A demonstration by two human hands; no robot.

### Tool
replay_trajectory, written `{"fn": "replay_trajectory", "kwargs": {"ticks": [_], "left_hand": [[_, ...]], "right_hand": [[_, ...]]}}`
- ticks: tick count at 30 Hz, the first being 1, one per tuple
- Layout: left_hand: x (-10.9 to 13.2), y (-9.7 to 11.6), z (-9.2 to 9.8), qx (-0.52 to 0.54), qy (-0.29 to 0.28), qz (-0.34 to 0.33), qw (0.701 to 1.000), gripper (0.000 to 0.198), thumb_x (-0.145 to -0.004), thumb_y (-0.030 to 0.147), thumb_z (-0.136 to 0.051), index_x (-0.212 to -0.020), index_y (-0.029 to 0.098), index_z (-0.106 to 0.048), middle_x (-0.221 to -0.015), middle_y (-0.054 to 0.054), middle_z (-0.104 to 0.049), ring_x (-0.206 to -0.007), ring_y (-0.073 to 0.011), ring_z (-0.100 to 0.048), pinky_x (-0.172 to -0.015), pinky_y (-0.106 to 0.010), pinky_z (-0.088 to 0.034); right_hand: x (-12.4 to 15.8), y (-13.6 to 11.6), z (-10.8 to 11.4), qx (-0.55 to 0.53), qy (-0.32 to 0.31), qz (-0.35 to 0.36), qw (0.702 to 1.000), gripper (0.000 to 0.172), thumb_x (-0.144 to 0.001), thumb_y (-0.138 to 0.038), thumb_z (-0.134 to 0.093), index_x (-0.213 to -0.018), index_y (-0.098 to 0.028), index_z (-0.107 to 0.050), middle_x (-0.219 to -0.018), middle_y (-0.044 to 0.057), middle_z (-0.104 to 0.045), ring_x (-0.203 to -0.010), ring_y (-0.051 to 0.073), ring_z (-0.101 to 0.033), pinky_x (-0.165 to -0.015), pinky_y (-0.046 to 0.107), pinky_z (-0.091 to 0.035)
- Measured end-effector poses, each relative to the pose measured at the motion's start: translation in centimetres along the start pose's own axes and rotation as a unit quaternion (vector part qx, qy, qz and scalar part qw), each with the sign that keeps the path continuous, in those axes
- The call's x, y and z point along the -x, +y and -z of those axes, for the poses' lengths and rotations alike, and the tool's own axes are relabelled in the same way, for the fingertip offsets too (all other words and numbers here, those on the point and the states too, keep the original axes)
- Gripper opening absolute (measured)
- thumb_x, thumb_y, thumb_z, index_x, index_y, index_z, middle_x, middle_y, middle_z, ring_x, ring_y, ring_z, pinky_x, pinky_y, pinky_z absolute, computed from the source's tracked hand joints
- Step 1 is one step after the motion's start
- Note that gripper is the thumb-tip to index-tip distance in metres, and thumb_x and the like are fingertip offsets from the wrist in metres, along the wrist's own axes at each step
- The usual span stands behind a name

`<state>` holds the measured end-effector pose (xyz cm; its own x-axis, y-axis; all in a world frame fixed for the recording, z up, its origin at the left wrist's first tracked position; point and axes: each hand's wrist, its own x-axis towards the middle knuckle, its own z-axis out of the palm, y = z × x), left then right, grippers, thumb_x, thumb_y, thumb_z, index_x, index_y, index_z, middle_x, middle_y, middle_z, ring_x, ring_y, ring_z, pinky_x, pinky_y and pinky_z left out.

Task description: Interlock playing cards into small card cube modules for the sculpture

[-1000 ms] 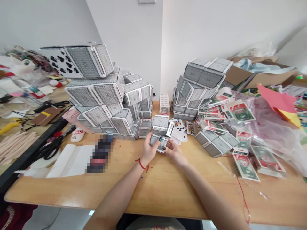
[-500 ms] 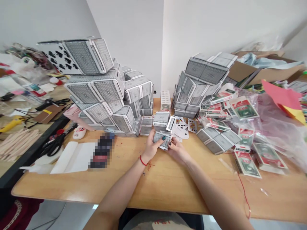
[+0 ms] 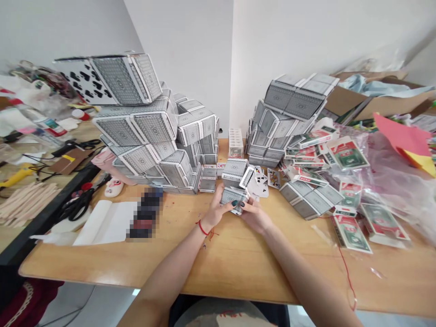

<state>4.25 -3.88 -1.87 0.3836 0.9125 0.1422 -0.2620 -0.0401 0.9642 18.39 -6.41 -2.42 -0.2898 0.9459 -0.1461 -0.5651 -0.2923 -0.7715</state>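
Together, left hand (image 3: 215, 211) and right hand (image 3: 256, 216) grasp the card block (image 3: 233, 195), well back from the tabletop's (image 3: 235, 268) front edge

Over the table (image 3: 225, 272), the folded-card block (image 3: 231, 195) sits between the left hand (image 3: 215, 210) and the right hand (image 3: 256, 217), with loose playing cards (image 3: 260, 187) just behind it to the right. To its left stands the first card-block stack (image 3: 150, 129), and farther left of it lie the paper sheet (image 3: 117, 220) and the scissors (image 3: 83, 202). To its right lie joined card blocks (image 3: 310, 200) and, beyond those, playing-card packs (image 3: 347, 153) and a plastic bag (image 3: 388, 181), while the second card-block stack (image 3: 291, 104) stands behind it to the right, with the cardboard box (image 3: 381, 106) farther off that same way.
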Motion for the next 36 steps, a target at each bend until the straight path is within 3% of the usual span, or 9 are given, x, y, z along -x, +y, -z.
{"fn": "replay_trajectory", "kwargs": {"ticks": [6,14,20,25,36], "left_hand": [[0.2,0.1,0.0,-0.009,-0.010,0.013,1.000,0.064,-0.061,0.034,-0.073,-0.115,0.020,-0.041,-0.109,-0.007,-0.054,-0.100,-0.0238,-0.054,-0.087,-0.036,-0.044],[0.0,-0.1,0.0,-0.068,-0.004,-0.011,0.998,0.057,-0.061,0.027,-0.073,-0.109,0.019,-0.043,-0.104,-0.007,-0.055,-0.095,-0.0221,-0.056,-0.082,-0.033,-0.047],[-0.4,-0.7,0.2,-0.056,0.015,-0.023,0.998,0.067,-0.062,0.025,-0.073,-0.118,0.019,-0.038,-0.120,-0.011,-0.050,-0.112,-0.0242,-0.049,-0.095,-0.037,-0.040],[-0.4,-1.4,0.0,-0.033,0.016,-0.003,0.999,0.061,-0.066,0.025,-0.069,-0.118,0.020,-0.037,-0.121,-0.011,-0.050,-0.111,-0.0228,-0.050,-0.095,-0.038,-0.039],[-0.3,-1.5,0.3,-0.031,0.002,0.003,1.000,0.061,-0.064,0.023,-0.071,-0.118,0.019,-0.043,-0.124,-0.011,-0.051,-0.115,-0.0245,-0.048,-0.098,-0.040,-0.038]], "right_hand": [[-0.1,0.2,0.1,0.024,0.017,0.004,1.000,0.042,-0.062,-0.034,-0.073,-0.101,-0.024,-0.060,-0.107,0.006,-0.065,-0.104,0.028,-0.058,-0.087,0.045,-0.047],[-0.3,0.4,0.3,0.017,-0.001,0.032,0.999,0.048,-0.061,-0.038,-0.075,-0.104,-0.025,-0.059,-0.109,0.007,-0.064,-0.106,0.028,-0.056,-0.090,0.044,-0.044],[-0.6,0.9,0.9,0.087,0.053,0.084,0.991,0.044,-0.070,-0.043,-0.067,-0.109,-0.026,-0.057,-0.114,0.005,-0.061,-0.113,0.025,-0.051,-0.098,0.043,-0.037],[-0.7,1.4,1.3,0.136,0.073,0.096,0.983,0.044,-0.072,-0.045,-0.064,-0.110,-0.024,-0.055,-0.115,0.005,-0.061,-0.116,0.025,-0.048,-0.099,0.042,-0.035],[-0.5,0.8,1.2,0.100,0.071,0.072,0.990,0.047,-0.067,-0.041,-0.069,-0.108,-0.023,-0.056,-0.113,0.004,-0.062,-0.110,0.026,-0.053,-0.095,0.041,-0.040]]}}
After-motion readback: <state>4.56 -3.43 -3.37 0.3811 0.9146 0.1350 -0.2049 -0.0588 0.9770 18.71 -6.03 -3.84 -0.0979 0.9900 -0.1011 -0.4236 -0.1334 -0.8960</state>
